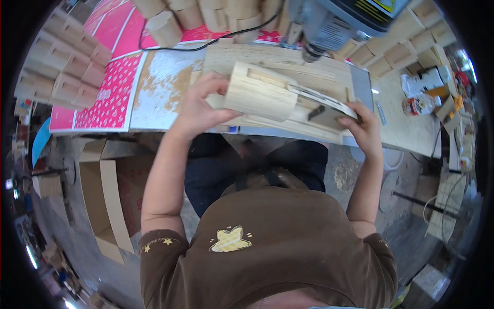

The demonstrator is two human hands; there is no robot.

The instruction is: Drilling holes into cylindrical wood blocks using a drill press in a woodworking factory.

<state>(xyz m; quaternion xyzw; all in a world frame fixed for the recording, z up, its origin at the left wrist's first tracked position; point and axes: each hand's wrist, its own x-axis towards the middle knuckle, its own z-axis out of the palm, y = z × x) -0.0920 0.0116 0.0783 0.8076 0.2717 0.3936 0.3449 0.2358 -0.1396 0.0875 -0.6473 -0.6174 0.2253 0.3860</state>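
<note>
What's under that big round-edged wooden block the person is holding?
Under the pale, round-edged wooden block lies a flat plywood jig board on the workbench. The left hand holds the block; the right hand rests at the board's edge. The board directly beneath is covered.

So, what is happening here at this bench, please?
A person sits at a workbench under a drill press. The left hand holds a rounded wooden block on a wooden jig below the drill head. The right hand rests on the jig's right end, by a dark clamp piece. The drill bit is above the wood, not touching it. Many similar wooden blocks are stacked at the left and back.
</note>
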